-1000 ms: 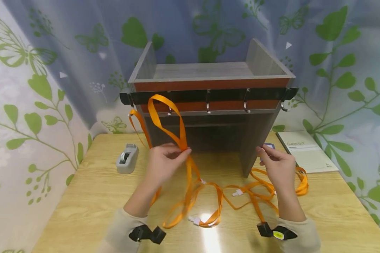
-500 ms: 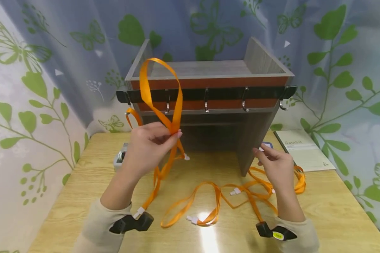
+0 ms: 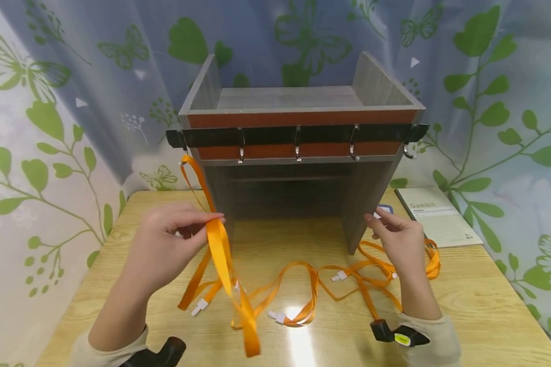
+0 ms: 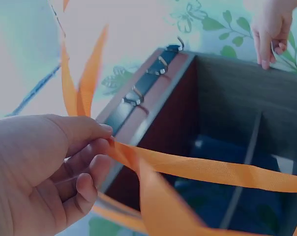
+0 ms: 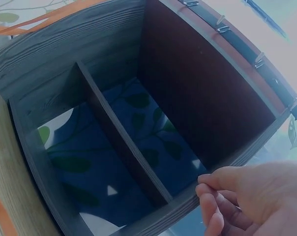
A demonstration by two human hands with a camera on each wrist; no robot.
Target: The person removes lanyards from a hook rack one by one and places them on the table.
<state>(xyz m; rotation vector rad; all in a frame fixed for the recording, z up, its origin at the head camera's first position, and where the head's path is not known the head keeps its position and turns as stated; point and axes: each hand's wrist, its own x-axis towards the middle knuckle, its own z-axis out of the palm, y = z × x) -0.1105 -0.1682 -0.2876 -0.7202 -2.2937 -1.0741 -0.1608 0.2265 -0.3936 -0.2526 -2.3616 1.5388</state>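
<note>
My left hand [image 3: 165, 250] pinches an orange lanyard [image 3: 218, 244] between thumb and fingertips, left of the grey shelf [image 3: 298, 120]. Its loop hangs down toward the table. In the left wrist view, the orange strap [image 4: 202, 167] runs out from the fingertips. Another lanyard [image 3: 204, 186] hangs from the leftmost hook of the black hook rail [image 3: 268, 136] across the shelf's front. At the shelf's right side panel [image 3: 365, 204], my right hand [image 3: 401, 244] holds the edge with thumb and fingers, also seen in the right wrist view, where the panel edge meets the fingertips.
Several orange lanyards [image 3: 315, 285] with white clips [image 3: 277, 317] lie loosely on the wooden table [image 3: 340, 341]. A notebook [image 3: 436, 219] and a blue-edged object [image 3: 386, 208] lie on the right. Bare metal hooks [image 3: 297, 153] stick out along the rail.
My left hand has moved left and down with the lanyard, lifting it off the pile. The loop that stood above the hand now flops downward. My right hand stays at the panel.
</note>
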